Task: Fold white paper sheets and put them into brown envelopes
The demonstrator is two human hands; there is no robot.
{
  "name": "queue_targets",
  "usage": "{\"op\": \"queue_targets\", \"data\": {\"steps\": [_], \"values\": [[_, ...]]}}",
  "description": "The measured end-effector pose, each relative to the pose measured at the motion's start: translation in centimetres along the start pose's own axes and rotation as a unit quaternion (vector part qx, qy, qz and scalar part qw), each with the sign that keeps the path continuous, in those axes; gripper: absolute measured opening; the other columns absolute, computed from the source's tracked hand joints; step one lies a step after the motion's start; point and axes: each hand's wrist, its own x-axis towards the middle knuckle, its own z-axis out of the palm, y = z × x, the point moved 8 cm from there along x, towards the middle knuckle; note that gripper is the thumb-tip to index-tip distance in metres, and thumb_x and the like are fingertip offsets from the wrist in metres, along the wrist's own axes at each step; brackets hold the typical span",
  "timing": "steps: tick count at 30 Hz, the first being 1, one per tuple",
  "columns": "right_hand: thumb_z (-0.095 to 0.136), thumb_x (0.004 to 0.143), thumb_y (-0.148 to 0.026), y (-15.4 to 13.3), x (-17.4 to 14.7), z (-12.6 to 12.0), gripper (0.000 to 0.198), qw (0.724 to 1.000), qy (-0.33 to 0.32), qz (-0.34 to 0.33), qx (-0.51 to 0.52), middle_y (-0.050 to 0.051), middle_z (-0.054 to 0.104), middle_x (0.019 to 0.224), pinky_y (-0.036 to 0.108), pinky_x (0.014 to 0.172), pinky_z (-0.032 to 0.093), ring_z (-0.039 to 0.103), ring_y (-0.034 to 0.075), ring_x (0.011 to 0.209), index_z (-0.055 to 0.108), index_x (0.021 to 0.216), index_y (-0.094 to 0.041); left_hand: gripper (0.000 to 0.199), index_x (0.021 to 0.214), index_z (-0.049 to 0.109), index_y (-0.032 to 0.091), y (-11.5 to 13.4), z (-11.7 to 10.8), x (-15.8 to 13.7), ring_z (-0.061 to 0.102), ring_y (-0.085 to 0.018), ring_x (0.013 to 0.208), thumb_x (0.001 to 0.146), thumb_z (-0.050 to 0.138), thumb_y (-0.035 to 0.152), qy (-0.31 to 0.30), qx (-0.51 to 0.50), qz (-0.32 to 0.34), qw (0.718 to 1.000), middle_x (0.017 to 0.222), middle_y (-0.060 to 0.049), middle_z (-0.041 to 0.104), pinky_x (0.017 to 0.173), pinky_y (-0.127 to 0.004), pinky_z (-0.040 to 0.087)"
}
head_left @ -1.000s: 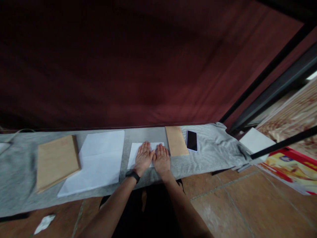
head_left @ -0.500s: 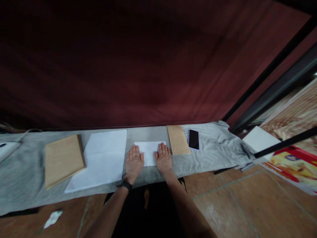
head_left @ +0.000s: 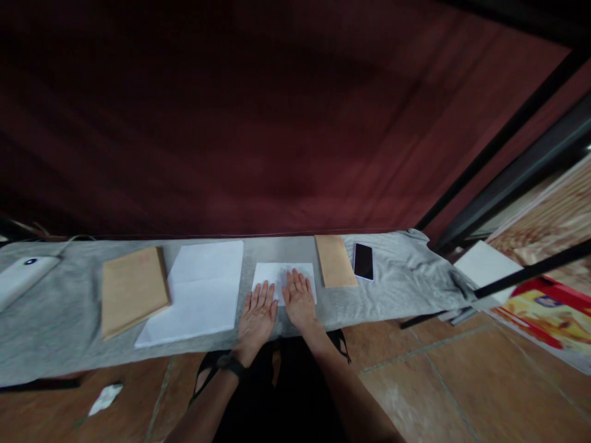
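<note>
A folded sheet of white paper [head_left: 270,272] lies in front of me on the grey cloth. My left hand [head_left: 258,312] rests flat over its lower left part, fingers stretched out and slightly apart. On the paper's right half lies my right hand [head_left: 300,298], palm down with its fingers extended. Neither hand grips anything. To the left is a stack of larger white sheets [head_left: 203,301] with a crease across it. A brown envelope [head_left: 336,261] lies just right of the folded paper.
A stack of brown envelopes [head_left: 132,289] overlaps the white sheets on the left. A phone [head_left: 364,262] lies right of the single envelope, and a white device [head_left: 28,277] with a cable is at far left. The grey cloth [head_left: 406,277] covers the narrow table before a dark red curtain [head_left: 277,154].
My left hand has slid down toward the near edge of the paper. My right hand has shifted inward on the sheet, so the hands are closer together. The view has turned slightly left.
</note>
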Motion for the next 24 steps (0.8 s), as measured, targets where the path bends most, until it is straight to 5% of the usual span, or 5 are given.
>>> {"op": "queue_targets", "data": {"steps": [5,16,24], "values": [[0.034,0.106,-0.037,-2.0,-2.2,0.7,0.049,0.999,-0.035,-0.032,0.009,0.007,0.040,0.157,0.043,0.121,0.025,0.037,0.023,0.146,0.044,0.150,-0.020,0.057,0.151,0.041,0.015,-0.1,0.0,-0.1,0.027,-0.024,0.151,0.097,0.030,0.027,-0.004,0.002,-0.007,1.000,0.160,-0.012,0.037,0.122,-0.048,0.025],[0.038,0.105,-0.038,3.3,-5.9,-2.1,0.055,0.995,0.070,0.002,-0.069,0.019,0.045,0.153,0.047,0.117,0.030,0.044,0.029,0.141,0.041,0.151,-0.008,0.063,0.150,0.037,0.001,-1.7,-0.6,-2.0,0.033,-0.030,0.148,0.099,0.031,0.037,0.061,-0.008,-0.059,0.996,0.156,-0.022,0.039,0.120,-0.050,0.031],[0.038,0.103,-0.032,5.4,-5.2,-3.6,0.045,0.993,0.069,0.086,-0.030,0.020,0.062,0.137,0.046,0.106,0.042,0.058,0.030,0.124,0.056,0.138,-0.011,0.064,0.148,0.039,-0.002,-1.8,-0.7,-2.3,0.033,-0.031,0.148,0.099,0.030,0.038,0.070,0.000,-0.085,0.994,0.155,-0.024,0.041,0.120,-0.049,0.030]]}}
